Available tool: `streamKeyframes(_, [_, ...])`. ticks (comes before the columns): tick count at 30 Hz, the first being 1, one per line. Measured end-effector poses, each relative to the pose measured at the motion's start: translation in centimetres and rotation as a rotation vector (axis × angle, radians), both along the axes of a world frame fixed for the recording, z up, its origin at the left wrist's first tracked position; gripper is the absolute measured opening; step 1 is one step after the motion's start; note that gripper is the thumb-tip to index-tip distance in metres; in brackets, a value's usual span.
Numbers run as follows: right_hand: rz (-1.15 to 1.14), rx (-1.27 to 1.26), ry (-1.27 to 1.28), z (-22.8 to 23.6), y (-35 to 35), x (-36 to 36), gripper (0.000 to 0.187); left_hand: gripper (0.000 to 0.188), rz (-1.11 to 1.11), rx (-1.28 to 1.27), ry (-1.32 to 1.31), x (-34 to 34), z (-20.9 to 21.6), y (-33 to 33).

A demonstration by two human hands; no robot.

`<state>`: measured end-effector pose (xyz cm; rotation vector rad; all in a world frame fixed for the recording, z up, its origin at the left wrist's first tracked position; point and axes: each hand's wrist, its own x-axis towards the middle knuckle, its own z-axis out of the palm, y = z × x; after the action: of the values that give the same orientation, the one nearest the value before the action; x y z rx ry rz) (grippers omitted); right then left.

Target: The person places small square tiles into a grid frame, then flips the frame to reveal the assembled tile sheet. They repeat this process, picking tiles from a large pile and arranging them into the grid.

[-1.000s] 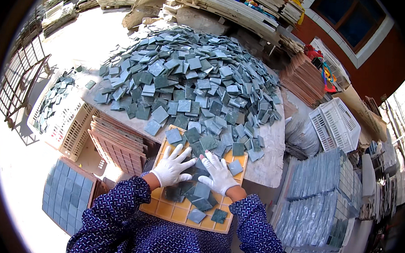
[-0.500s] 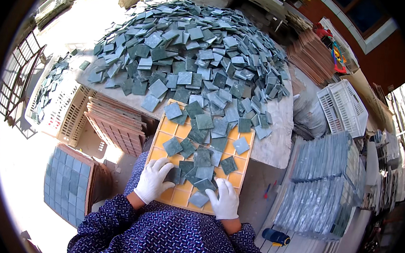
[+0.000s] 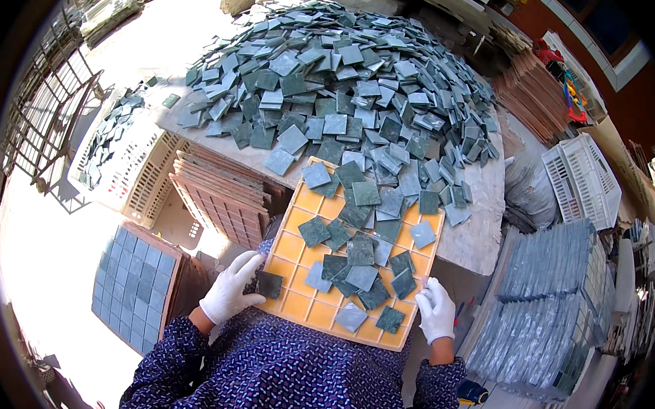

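A yellow gridded tray (image 3: 301, 228) with a pale raised rim rests in front of me, its near edge by my lap. Loose dark green and grey-green square tiles (image 3: 361, 249) lie scattered and overlapping on it. At the tray's left edge is my left hand (image 3: 231, 288), white-gloved, thumb and fingers apart around the side of a dark tile (image 3: 268, 285). My right hand (image 3: 436, 313), gloved likewise, is at the right rim with fingers bent round it. Two tiles, one grey (image 3: 350, 317) and one dark (image 3: 390, 320), lie near the front edge.
Beyond the tray, a large heap of tiles (image 3: 335, 77) covers the table (image 3: 471, 239). Stacked reddish-brown gridded panels (image 3: 219, 198) and a crate (image 3: 145, 175) stand left. Tiled sheets (image 3: 133, 286) lie lower left. Wrapped tile stacks (image 3: 534, 322) and a white basket (image 3: 582, 179) stand right.
My right hand has moved from the tiles near the front to the tray's right rim. Several tiles near the front have spread apart. The whole view has shifted.
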<state>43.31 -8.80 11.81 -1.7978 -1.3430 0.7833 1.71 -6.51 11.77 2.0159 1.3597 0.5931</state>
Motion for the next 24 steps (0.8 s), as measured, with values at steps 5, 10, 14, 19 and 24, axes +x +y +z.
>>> streamKeyframes(5, [0.099, -0.043, -0.460, 0.9, -0.3, -2.2, 0.054, 0.076, -0.028, 0.041, 0.088, -1.0, 0.1, -0.4])
streamKeyframes(10, [0.126, -0.027, -0.596, 0.5, 1.1, -2.3, 0.055, 0.063, -0.081, 0.092, 0.100, 0.3, -0.7, 0.3])
streamKeyframes(14, [0.216, -0.017, -0.544, 1.5, -0.5, -1.2, 0.054, 0.057, -0.144, 0.108, 0.146, -0.7, 0.3, -0.1])
streamKeyframes(19, [0.508, -0.145, -0.505, 3.7, -7.7, -0.2, 0.049, 0.059, -0.130, 0.000, 0.123, -1.6, 0.2, -2.1])
streamKeyframes(24, [0.355, -0.133, -0.490, 0.5, -10.7, -1.2, 0.047, 0.059, -0.099, 0.019, 0.091, -1.1, -0.8, -2.5])
